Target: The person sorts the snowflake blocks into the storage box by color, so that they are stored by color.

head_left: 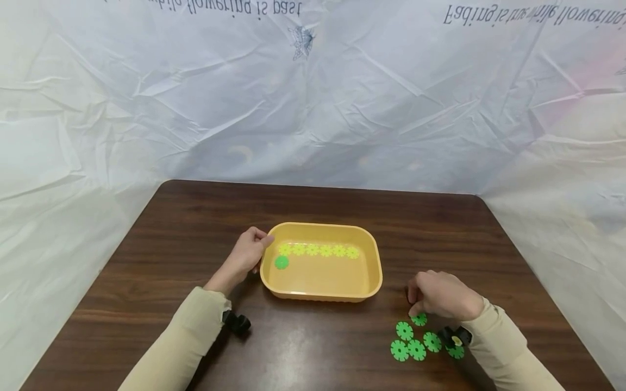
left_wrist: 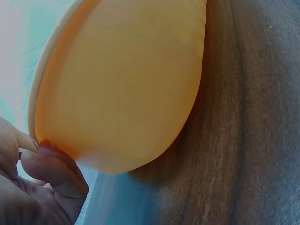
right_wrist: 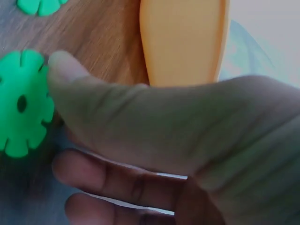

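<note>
My left hand (head_left: 246, 251) grips the left end of a yellow plastic tray (head_left: 318, 298), thumb over the rim and curled fingers against the outer wall. In the left wrist view the tray's wall (left_wrist: 122, 84) fills the middle. Inside lie a row of several yellow notched discs (head_left: 312, 250) and one green disc (head_left: 281, 262) below the row's left end. Right of the tray, my right hand (head_left: 442, 295) pinches a green notched disc (right_wrist: 21, 105) at its edge, the thumb tip overlapping it; the index finger is mostly hidden behind the thumb.
Several more green discs (head_left: 416, 349) lie on the dark wooden table (head_left: 195, 212) below my right hand, one partly covered by the wrist camera (head_left: 455, 336). A pale printed cloth (head_left: 313, 108) hangs behind the table and along both sides.
</note>
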Motion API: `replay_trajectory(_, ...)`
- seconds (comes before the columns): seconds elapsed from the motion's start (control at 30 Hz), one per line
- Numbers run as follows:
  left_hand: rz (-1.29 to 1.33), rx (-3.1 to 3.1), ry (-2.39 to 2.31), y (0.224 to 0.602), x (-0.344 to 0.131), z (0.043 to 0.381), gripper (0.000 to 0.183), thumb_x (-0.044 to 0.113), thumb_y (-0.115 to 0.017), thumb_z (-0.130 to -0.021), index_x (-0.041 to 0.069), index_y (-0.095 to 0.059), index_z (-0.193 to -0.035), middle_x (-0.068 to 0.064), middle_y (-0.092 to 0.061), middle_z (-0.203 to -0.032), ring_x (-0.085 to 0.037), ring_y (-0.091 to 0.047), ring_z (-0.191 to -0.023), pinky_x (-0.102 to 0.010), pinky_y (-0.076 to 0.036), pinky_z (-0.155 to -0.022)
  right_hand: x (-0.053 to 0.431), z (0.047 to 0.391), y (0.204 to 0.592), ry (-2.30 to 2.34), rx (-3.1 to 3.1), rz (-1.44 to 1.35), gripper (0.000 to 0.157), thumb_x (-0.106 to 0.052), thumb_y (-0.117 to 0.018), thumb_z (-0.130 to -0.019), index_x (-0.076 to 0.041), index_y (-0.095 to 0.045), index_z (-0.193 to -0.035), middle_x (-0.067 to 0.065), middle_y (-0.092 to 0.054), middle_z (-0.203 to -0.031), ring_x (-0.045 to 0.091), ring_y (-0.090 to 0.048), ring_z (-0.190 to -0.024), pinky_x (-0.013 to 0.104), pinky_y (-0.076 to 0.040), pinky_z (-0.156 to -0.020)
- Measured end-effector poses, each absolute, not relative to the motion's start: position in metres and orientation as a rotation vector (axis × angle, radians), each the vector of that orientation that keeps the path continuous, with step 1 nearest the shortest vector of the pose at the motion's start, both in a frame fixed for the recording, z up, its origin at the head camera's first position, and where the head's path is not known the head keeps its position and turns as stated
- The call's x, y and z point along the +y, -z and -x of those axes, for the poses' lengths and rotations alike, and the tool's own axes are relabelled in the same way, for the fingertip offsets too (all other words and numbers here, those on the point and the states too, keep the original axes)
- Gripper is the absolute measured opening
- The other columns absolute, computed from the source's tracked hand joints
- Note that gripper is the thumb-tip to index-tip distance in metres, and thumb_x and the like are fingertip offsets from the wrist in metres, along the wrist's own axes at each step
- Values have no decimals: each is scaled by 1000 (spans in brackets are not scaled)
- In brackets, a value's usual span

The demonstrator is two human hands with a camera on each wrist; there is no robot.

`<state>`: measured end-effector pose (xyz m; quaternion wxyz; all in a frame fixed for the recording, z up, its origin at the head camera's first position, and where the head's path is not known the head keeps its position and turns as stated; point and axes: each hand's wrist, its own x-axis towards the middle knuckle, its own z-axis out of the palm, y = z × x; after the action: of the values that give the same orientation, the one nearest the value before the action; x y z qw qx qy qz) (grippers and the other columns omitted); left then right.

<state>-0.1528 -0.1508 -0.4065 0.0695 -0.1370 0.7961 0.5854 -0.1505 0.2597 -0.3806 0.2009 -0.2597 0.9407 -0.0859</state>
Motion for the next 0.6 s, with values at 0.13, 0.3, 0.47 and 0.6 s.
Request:
replay_trajectory(0.13,406,2399,-1762,407,-150,153,26,23,-52,-102,0,-47,-112,-12,-50,-78,-14,-39,-40,-26,-36,-37,255,150,381,188,2654,729,29,-36,-88,-65,-20,-64,-72,-12,-58,-68,7,-51,-59,31,-46,-56)
replay_trajectory(0.3,410,2398,-1757,406,-150,153,26,23,-52,-102,0,-48,-112,-13,-50,-79,-14,-38,-40,-26,-37,-37,252,148,382,148,2675,733,27,-32,-87,-66,-22,-63,-66,-14,-56,-63,7,-48,-55,30,-44,-53)
replay_trajectory(0.47,416,2396,-1746,407,-150,154,26,24,-51,-102,0,-48,-112,-12,-50,-79,-14,-38,-40,-26,-37,-37,255,148,382,188,2640,737,25,-30,-88,-66,-22,-65,-67,-15,-55,-61,5,-46,-54,29,-43,-53)
replay_trajectory(0.6,411,2400,-1750,407,-150,154,27,24,-52,-102,0,-48,-112,-12,-50,-79,-14,-39,-40,-26,-37,-37,256,149,381,184,2631,740,30,-29,-92,-61,-21,-66,-74,-15,-58,-68,5,-51,-60,33,-47,-62)
